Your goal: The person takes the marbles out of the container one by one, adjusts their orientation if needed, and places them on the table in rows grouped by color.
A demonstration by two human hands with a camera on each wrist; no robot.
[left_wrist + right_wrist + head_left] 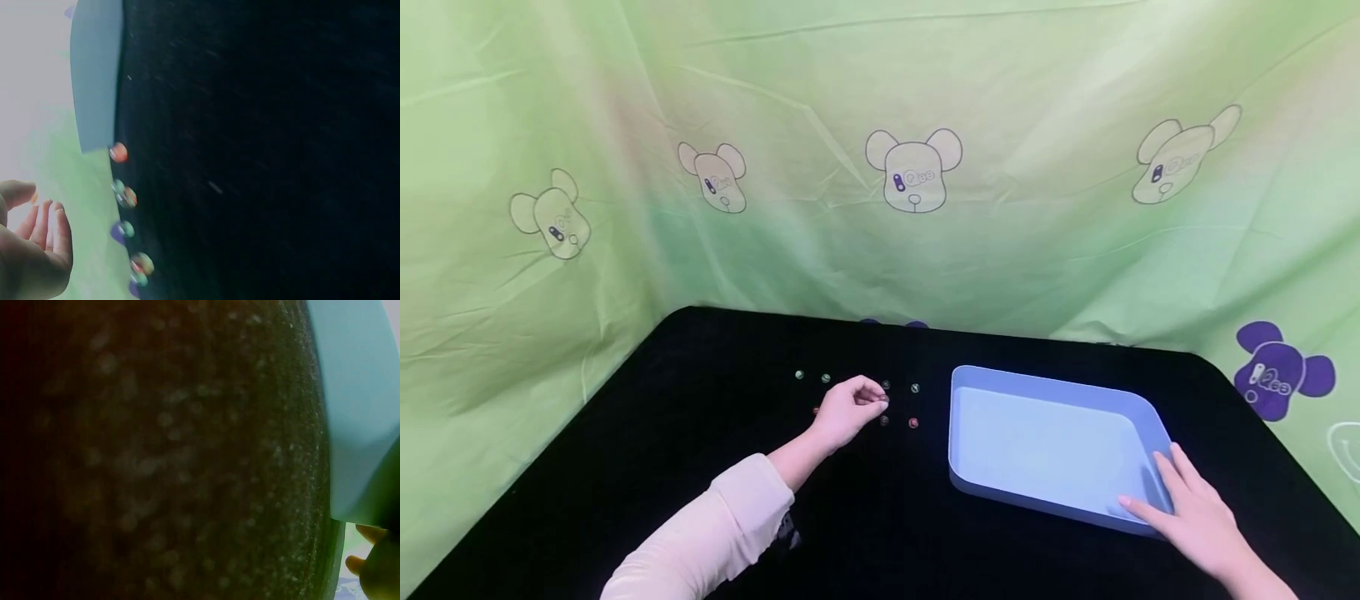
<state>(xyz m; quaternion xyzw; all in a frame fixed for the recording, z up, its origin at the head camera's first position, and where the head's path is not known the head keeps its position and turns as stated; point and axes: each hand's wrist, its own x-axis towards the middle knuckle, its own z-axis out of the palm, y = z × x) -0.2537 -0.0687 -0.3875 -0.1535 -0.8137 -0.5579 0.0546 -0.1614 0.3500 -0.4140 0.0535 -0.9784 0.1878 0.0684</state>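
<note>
Glass marbles lie in loose rows on the black tabletop; a green marble (800, 375) is at the far left and a red marble (913, 423) at the near right. My left hand (850, 411) reaches in over the rows. Its thumb and fingertips pinch a small orange marble (34, 197), mostly hidden by the fingers. To the right stands a shallow blue tray (1045, 446) with nothing in it. My right hand (1198, 517) rests on the tray's near right corner, fingers extended over the rim and thumb across the front wall.
The black-covered table (647, 450) ends at a green curtain (805, 208) printed with bear heads, which hangs behind and at the sides. A small dark grey item (788, 533) shows beside the left sleeve.
</note>
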